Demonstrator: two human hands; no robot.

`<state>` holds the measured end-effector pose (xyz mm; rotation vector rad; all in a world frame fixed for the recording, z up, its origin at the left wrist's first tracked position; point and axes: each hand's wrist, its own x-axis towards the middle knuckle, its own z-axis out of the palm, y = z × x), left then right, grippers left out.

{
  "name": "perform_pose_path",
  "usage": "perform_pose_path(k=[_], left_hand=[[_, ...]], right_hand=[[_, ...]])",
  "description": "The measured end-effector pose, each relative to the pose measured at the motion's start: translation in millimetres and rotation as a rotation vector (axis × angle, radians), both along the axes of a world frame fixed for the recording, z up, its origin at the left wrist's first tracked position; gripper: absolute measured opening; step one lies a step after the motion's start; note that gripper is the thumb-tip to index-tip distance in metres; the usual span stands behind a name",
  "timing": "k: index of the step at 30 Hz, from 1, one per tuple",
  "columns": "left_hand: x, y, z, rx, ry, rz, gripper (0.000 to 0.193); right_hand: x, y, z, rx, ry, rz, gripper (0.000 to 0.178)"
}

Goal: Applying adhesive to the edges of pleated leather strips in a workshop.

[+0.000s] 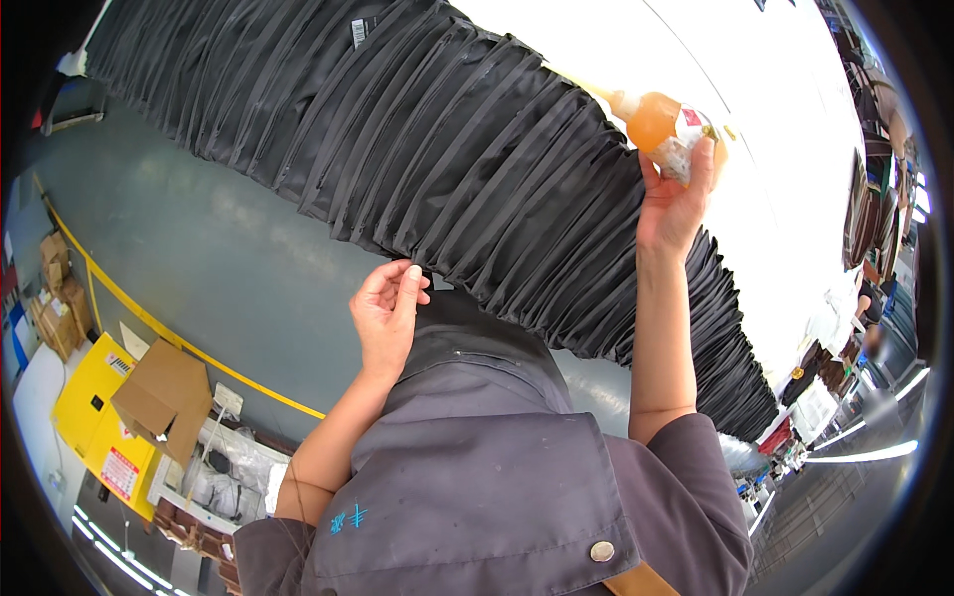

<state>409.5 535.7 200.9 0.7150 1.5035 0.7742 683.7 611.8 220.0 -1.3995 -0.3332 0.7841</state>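
Note:
My right hand [672, 204] is wrapped round a squeeze bottle [652, 121] of orange liquid, held over the far edge of the black fabric. Its long pale nozzle points to the upper left, and a partly covered label shows on its side. A long row of overlapping black fabric pieces [467, 169] runs from the upper left to the lower right. At the row's near edge, my left hand [386, 313] has its fingers curled and its thumb pressed against them. Whatever lies between those fingertips, if anything, cannot be made out.
Under the fabric row lies a white table [785, 89]. On the left, a yellow line [149, 310] crosses the grey floor. A cardboard box [169, 392] sits by a yellow cabinet [84, 397]. Hanging garments [865, 214] and a person are at the far right.

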Motion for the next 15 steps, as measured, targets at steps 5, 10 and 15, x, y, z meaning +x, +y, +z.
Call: perform_pose_path(k=[5,10,15], left_hand=[[2,1,1,-0.003,-0.017,0.005,0.013],[1,2,-1,0.003,-0.027,0.012,0.013],[0,2,-1,0.007,-0.029,-0.001,0.013]], right_hand=[[-2,7,2,-0.004,0.018,0.019,0.046],[-16,11,-2,0.026,-0.041,0.100,0.043],[-25,12,-10,0.035,-0.073,0.125,0.041]])
